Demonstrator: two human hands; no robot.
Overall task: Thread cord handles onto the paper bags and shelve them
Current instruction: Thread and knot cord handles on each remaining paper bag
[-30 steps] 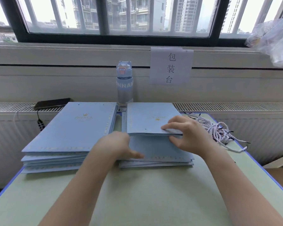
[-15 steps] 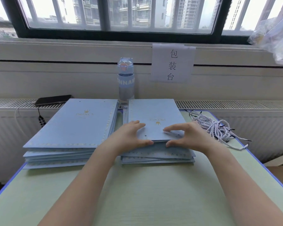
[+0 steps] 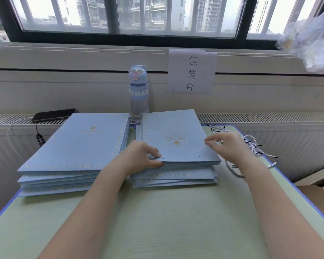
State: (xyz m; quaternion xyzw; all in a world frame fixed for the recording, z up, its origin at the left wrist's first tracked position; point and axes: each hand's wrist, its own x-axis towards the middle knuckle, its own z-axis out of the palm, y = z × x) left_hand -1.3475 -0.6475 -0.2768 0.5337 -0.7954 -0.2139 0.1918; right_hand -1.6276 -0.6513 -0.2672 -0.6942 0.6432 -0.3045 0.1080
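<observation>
Paper bag [image 3: 176,135]: lies flat on top of the right stack [image 3: 176,176], printed face up, punched edge toward the person, mid worktop [image 3: 157,221].
Left hand [image 3: 142,156]: pinches the bag's near left corner, fingers [image 3: 153,151] on top, thumb under the edge.
Right hand [image 3: 227,146]: hovers at the bag's right edge, fingers [image 3: 211,143] loosely bent; holds nothing that can be made out.
Cords [image 3: 251,144]: lie in a loose bundle just right of that stack, beside the right hand.
Left stack [image 3: 73,146]: sits just beside the right one, flat, no handles showing.
Step in hand: likely readying one bag for threading; no cord through any hole yet.
Next move: probably calls for drawing a single cord from the bundle, then feeding its tip through a small hole [image 3: 199,157] while the left hand steadies the corner.
Shelving: not begun; no shelf in view.
</observation>
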